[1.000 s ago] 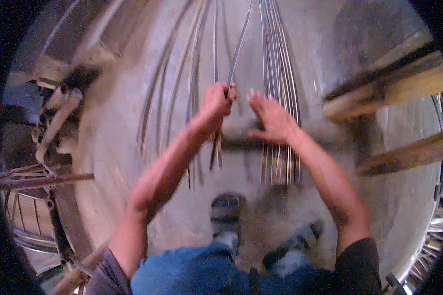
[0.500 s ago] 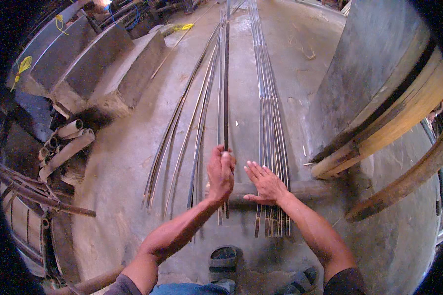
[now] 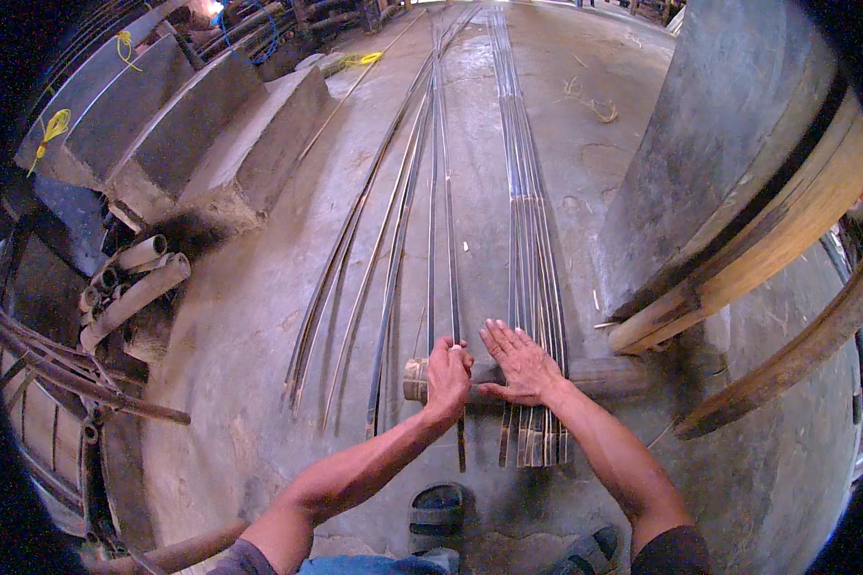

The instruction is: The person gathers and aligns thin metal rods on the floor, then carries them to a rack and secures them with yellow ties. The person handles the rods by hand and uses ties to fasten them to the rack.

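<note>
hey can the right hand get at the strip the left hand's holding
Probably yes: the right hand lies close beside the left hand, over the strip bundle, and nothing visible blocks the held strip.

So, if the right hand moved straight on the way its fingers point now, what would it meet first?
Probably the long dark strip gripped in the left hand, ahead and to the left, though the depth between them is unclear.

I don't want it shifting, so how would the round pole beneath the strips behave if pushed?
The pole looks round, so it may roll. The strips lying across it probably slow that. Its thickness suggests some weight.
</note>
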`<state>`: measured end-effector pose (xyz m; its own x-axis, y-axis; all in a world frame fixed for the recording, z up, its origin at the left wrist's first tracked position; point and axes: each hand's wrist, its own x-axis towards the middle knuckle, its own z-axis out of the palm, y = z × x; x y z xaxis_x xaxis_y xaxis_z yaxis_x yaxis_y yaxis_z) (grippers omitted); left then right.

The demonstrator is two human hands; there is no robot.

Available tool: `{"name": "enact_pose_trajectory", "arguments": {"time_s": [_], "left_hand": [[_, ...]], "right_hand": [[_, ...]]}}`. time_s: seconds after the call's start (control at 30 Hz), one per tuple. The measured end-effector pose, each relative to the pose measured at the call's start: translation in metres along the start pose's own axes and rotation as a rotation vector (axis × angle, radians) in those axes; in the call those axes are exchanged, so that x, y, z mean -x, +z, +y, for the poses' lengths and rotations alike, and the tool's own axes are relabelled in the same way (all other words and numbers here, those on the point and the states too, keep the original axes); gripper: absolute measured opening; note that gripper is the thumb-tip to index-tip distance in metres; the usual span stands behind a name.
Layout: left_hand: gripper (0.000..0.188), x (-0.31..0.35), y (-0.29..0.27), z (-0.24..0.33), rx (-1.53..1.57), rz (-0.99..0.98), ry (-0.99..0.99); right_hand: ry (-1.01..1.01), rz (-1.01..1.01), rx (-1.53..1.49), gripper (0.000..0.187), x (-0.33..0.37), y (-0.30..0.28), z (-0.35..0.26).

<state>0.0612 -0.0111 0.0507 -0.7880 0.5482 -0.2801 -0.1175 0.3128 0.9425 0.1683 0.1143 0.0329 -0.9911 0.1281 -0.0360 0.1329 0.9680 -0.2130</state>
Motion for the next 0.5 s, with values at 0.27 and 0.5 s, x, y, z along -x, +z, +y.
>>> {"name": "enact_pose_trajectory", "arguments": {"time_s": [0.27, 0.5], "left_hand": [[0.056, -0.042, -0.024, -0.021, -0.369, -0.008, 0.237], [0.024, -0.058, -0.005, 0.006, -0.448, -0.356, 0.469]], "right_hand": [[-0.003, 0.014, -0.081, 0.093, -0.003, 0.012, 0.006], [-0.057, 0.211, -0.088, 0.110, -0.011, 0.010, 0.014]]}}
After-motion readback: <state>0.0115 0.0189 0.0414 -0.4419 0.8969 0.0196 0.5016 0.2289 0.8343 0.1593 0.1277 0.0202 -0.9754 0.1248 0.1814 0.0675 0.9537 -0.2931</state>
